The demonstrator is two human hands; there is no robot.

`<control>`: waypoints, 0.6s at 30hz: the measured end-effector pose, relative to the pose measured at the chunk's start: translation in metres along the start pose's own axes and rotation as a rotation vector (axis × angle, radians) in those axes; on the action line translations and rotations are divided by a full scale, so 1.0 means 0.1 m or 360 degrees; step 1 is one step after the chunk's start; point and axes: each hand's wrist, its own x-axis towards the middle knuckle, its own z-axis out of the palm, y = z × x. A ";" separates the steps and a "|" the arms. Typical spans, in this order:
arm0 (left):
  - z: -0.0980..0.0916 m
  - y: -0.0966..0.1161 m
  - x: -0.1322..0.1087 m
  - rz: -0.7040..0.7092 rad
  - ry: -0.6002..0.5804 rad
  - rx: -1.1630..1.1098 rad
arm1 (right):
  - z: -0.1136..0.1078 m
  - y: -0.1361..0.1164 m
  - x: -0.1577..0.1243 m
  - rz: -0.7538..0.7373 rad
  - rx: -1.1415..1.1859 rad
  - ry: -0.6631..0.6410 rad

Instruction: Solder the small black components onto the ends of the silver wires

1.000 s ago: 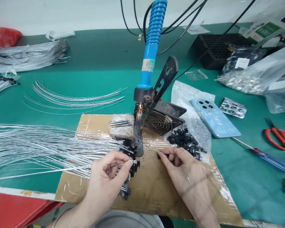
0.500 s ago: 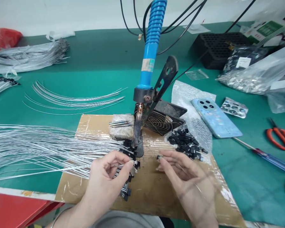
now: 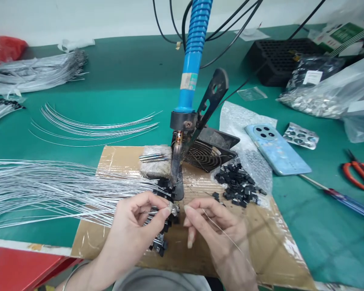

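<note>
Shifted leftward, our right hand (image 3: 226, 236) hovers a narrow gap from our left hand (image 3: 136, 230), which pinches a white wire (image 3: 151, 212) inside the cardboard (image 3: 269, 242) sheet's front edge; our right's grip we cannot tell.

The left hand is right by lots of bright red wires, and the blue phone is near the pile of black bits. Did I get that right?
Not quite: the wires aren't red. The head view shows they're white. The left hand is right by them, and the blue phone is near the pile of black bits.
</note>
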 end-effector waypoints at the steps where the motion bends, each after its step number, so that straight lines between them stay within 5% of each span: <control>1: -0.01 0.00 0.00 -0.0004 -0.0008 -0.0001 | -0.01 0.03 0.02 -0.0023 -0.0013 -0.0037; 11: -0.15 -0.10 0.04 -0.0043 0.0119 0.0065 | -0.32 0.22 0.01 -0.0730 -0.0671 0.0243; 18: -0.15 -0.12 0.05 -0.0032 0.0103 0.0018 | -0.26 0.38 0.00 -0.1271 -0.1173 -0.0438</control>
